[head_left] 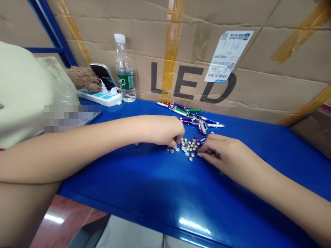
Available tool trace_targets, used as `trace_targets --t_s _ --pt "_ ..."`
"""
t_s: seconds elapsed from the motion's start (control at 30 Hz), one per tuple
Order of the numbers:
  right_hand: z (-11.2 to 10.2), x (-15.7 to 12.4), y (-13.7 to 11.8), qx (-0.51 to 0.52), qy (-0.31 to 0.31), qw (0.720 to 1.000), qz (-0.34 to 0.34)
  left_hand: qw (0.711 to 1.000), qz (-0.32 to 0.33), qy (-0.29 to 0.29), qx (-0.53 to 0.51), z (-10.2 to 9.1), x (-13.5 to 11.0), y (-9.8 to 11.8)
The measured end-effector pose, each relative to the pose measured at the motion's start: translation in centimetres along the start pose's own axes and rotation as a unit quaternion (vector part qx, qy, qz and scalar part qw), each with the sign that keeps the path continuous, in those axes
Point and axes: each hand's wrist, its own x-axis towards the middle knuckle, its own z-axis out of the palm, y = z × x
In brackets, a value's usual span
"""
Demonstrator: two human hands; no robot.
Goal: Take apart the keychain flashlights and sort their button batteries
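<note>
On a blue metal tabletop (144, 186) lies a scattered pile of silver button cell batteries (190, 146). My left hand (165, 131) reaches in from the left, its curled fingertips down at the pile's left edge; I cannot tell if they pinch a cell. From the right comes my right hand (222, 153), its fingers spread and touching the pile's right side. Just behind the cells lies a heap of metal mini flashlight keychains (190, 114) in purple, green and silver. A green-trimmed keychain (217, 155) sits partly hidden under my right hand.
Along the back stand a water bottle (124, 70), a white power strip (99, 97), a phone (103, 75) and a brown plush item (84, 78). A cardboard box printed LED (191, 82) forms the back wall. A pale cloth bundle (26, 93) bulges in at left.
</note>
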Motion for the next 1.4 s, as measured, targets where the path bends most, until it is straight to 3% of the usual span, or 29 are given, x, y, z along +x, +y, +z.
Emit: trace_targets --t_s 0.27,0.43,0.73,0.9,1.03,1.23,1.4 --pt "-0.5 -0.1 -0.5 0.010 -0.011 1.000 -0.026 0.999 0.026 0.022 -0.022 0.1 0.4 -0.1" --pt "0.1 -0.1 -0.5 -0.014 0.027 0.999 -0.010 0.998 0.052 0.033 0.006 0.6 1.0 -0.3" --pt "1.0 0.2 -0.4 -0.035 0.040 0.998 -0.026 0.998 0.056 -0.005 -0.033 -0.1 0.2 -0.2" --pt "0.8 0.1 0.1 -0.043 0.039 0.998 -0.017 0.993 0.090 0.080 -0.022 0.2 0.4 -0.5" --pt "0.6 0.1 0.3 -0.048 0.027 0.998 -0.008 0.989 0.118 0.083 -0.020 0.8 1.0 -0.9" --pt "0.3 0.1 0.0 -0.039 0.001 0.997 0.066 0.990 0.097 0.097 -0.029 1.0 1.1 -0.9" --pt "0.3 0.1 -0.1 -0.042 0.002 0.996 0.074 0.995 0.065 0.082 -0.001 -0.2 0.6 -0.4"
